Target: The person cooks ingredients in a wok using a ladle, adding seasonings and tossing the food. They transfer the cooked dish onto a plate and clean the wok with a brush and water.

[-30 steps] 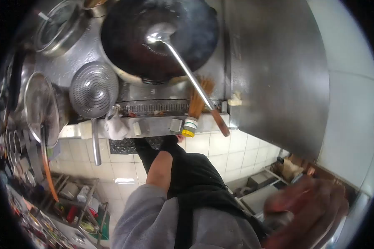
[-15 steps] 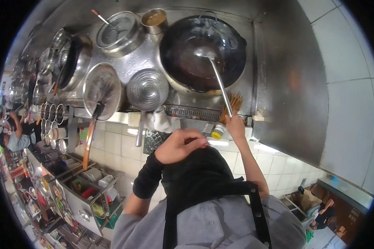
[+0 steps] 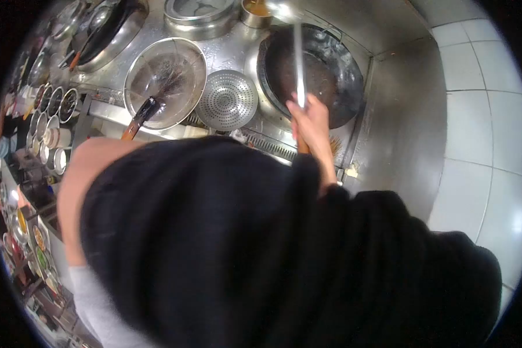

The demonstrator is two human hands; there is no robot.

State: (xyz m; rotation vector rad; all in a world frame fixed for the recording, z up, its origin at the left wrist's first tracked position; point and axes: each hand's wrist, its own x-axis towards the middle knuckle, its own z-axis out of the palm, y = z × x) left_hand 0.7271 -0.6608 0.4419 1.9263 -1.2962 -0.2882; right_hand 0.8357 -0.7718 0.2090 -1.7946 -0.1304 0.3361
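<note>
My right hand (image 3: 316, 124) is closed round the handle of a metal ladle (image 3: 299, 64), in front of the black wok (image 3: 345, 75). The ladle's blurred bowl is at the top edge, beside a small metal pot (image 3: 257, 17) of brownish liquid. A black-sleeved forearm, seemingly my left one, fills the lower middle close to the camera. My left hand itself is outside the view. Left of the wok lies a perforated skimmer (image 3: 227, 100), and beside it a round strainer (image 3: 185, 55) with a dark brush in it.
A lidded steel pot (image 3: 200, 26) is at the top, and a steel pan (image 3: 119, 40) at the upper left. Cups on a rack (image 3: 68, 104) and plates of food are at the left. A steel panel (image 3: 400, 110) and white wall tiles (image 3: 464, 133) are at the right.
The black-sleeved forearm has come up close to the camera. My right hand has moved up and left, and the ladle's bowl has left the wok for the small pot's side. The view has shifted.
</note>
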